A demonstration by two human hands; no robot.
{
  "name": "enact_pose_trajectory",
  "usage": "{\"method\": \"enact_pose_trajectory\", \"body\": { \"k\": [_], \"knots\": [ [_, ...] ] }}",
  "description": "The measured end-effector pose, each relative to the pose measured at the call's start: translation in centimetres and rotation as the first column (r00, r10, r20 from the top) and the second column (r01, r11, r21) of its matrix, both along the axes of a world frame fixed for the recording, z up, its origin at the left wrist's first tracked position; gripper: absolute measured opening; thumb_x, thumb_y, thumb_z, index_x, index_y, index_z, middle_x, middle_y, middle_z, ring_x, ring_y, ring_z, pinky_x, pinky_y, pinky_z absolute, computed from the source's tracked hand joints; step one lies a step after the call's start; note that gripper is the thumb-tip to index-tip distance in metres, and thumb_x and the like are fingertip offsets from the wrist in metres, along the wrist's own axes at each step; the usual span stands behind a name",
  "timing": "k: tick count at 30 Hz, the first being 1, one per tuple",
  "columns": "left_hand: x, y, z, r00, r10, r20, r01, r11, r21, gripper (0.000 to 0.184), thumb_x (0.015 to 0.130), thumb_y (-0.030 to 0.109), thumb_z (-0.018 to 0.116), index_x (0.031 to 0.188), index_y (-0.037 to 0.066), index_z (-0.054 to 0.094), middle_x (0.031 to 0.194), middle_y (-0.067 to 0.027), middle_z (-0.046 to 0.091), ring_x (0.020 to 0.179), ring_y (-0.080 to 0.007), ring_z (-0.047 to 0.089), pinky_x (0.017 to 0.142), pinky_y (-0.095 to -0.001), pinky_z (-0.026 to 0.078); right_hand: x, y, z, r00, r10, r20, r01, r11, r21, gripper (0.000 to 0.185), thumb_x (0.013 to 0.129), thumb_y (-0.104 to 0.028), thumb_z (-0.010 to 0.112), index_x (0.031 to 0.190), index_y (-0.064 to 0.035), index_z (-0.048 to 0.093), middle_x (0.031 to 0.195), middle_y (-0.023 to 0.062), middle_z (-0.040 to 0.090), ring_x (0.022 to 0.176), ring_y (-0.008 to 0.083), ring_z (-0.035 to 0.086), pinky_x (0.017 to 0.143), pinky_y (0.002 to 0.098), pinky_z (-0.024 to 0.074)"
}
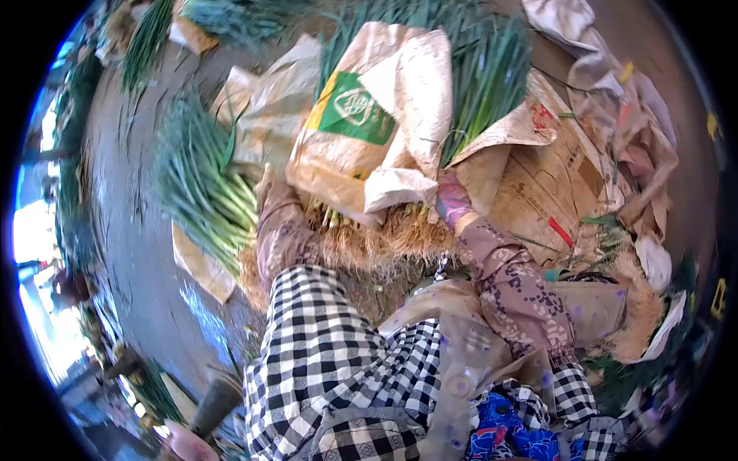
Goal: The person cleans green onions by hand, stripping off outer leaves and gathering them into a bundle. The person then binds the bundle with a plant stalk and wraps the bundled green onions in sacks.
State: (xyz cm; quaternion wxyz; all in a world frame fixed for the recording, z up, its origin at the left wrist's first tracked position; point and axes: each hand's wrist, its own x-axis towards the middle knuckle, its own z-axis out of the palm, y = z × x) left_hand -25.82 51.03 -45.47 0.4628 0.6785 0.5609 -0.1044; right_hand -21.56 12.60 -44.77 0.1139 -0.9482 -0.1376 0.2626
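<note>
A large bundle of scallions (488, 84) lies in front of me, its leaves pointing away and its stringy roots (384, 244) toward me. Over it is folded a woven sack (327, 165) with a green printed label. My right hand (454, 201), in a pink and purple patterned glove, is closed at the right edge of this sack, close to the roots; its fingertips are partly hidden. At the sack's left side is my left hand (266, 178), mostly covered by its brown sleeve, so its fingers do not show clearly. Next to it rests a second scallion bunch (204, 173).
Flattened brown cardboard (546, 200) and crumpled pale sacking (642, 131) lie to the right. More scallions (238, 19) are at the far left on the wet grey floor (131, 192). A dark boot-like shape (215, 403) stands at the lower left.
</note>
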Motion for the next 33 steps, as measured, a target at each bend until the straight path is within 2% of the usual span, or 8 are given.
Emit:
{"method": "enact_pose_trajectory", "body": {
  "k": [13,17,20,23,26,27,30,33],
  "knots": [
    [1.3,4.3,-2.4,0.975,-0.224,-0.001,0.213,0.927,0.307,0.044,0.081,0.015,0.052,0.124,0.011,0.043,0.107,-0.0151,0.056,0.082,-0.0238,0.059,0.068,-0.0329,0.047,1.5,-0.1,3.1,0.979,-0.146,-0.142,0.139,0.989,-0.057,0.029,0.077,-0.009,0.053,0.102,0.0054,0.05,0.09,0.0192,0.057,0.083,0.0282,0.06,0.068,0.0335,0.0495],
    [2.2,0.1,1.0,0.925,-0.378,0.038,0.252,0.684,0.685,0.046,0.08,0.014,0.052,0.124,0.012,0.043,0.107,-0.0155,0.056,0.081,-0.0242,0.059,0.067,-0.034,0.047,0.9,-0.6,1.3,0.992,-0.096,-0.081,0.094,0.995,-0.022,0.027,0.074,-0.01,0.054,0.099,0.0011,0.055,0.091,0.0186,0.058,0.084,0.0281,0.06,0.069,0.0345,0.049],
    [2.0,-6.9,4.2,0.6,-0.741,0.303,0.326,0.572,0.753,0.047,0.079,0.013,0.053,0.125,0.013,0.042,0.107,-0.0159,0.056,0.081,-0.0245,0.06,0.067,-0.0348,0.048,1.1,-1.0,3.4,0.97,-0.191,-0.152,0.203,0.977,0.07,0.032,0.073,-0.011,0.057,0.103,0.0005,0.052,0.092,0.0181,0.057,0.083,0.0277,0.059,0.07,0.0338,0.0484],
    [0.0,-14.6,6.7,0.155,-0.844,0.513,0.77,0.429,0.473,0.048,0.078,0.013,0.053,0.125,0.014,0.042,0.107,-0.0162,0.056,0.08,-0.0249,0.06,0.067,-0.0356,0.048,0.4,-0.8,3.6,0.946,-0.251,-0.205,0.275,0.956,0.099,0.036,0.071,-0.013,0.059,0.104,-0.0001,0.051,0.091,0.0166,0.057,0.082,0.0283,0.058,0.071,0.0346,0.0474],
    [0.8,-16.9,5.9,-0.188,-0.982,-0.002,0.945,-0.181,0.272,0.048,0.078,0.012,0.054,0.124,0.016,0.043,0.103,-0.0155,0.056,0.079,-0.0275,0.06,0.067,-0.0367,0.048,1.2,-0.4,2.4,0.983,0.173,-0.06,-0.178,0.98,-0.086,0.039,0.068,-0.019,0.061,0.101,0.0006,0.052,0.087,0.0157,0.058,0.084,0.0304,0.057,0.074,0.0342,0.0466],
    [1.5,-16.9,5.2,-0.342,-0.91,-0.233,0.904,-0.387,0.182,0.048,0.077,0.012,0.054,0.124,0.016,0.043,0.098,-0.0146,0.057,0.078,-0.03,0.06,0.068,-0.0373,0.048,0.5,-0.8,2.7,0.998,0.052,0.019,-0.052,0.998,0.02,0.046,0.064,-0.035,0.065,0.092,0.0009,0.056,0.086,0.0168,0.059,0.082,0.0302,0.058,0.073,0.0349,0.0468],
    [2.0,-14.3,-0.5,-0.326,-0.917,-0.229,0.916,-0.367,0.165,0.033,0.078,0.018,0.053,0.111,0.013,0.052,0.086,-0.0144,0.058,0.078,-0.0335,0.058,0.066,-0.0402,0.047,1.1,-0.8,6.6,0.958,-0.185,-0.219,0.239,0.938,0.25,0.071,0.062,-0.062,0.059,0.092,0.0025,0.056,0.082,0.0196,0.06,0.074,0.0282,0.06,0.069,0.0366,0.0477],
    [3.1,-13.7,-0.4,-0.265,-0.961,0.073,0.958,-0.255,0.129,0.021,0.079,0.011,0.051,0.099,0.01,0.059,0.089,-0.0151,0.061,0.081,-0.0278,0.059,0.068,-0.035,0.047,2.9,-2.5,14.7,0.967,0.046,-0.252,0.064,0.909,0.411,0.048,0.071,-0.045,0.057,0.084,0.0014,0.06,0.077,0.017,0.06,0.07,0.026,0.06,0.066,0.0359,0.0483]
  ]
}}
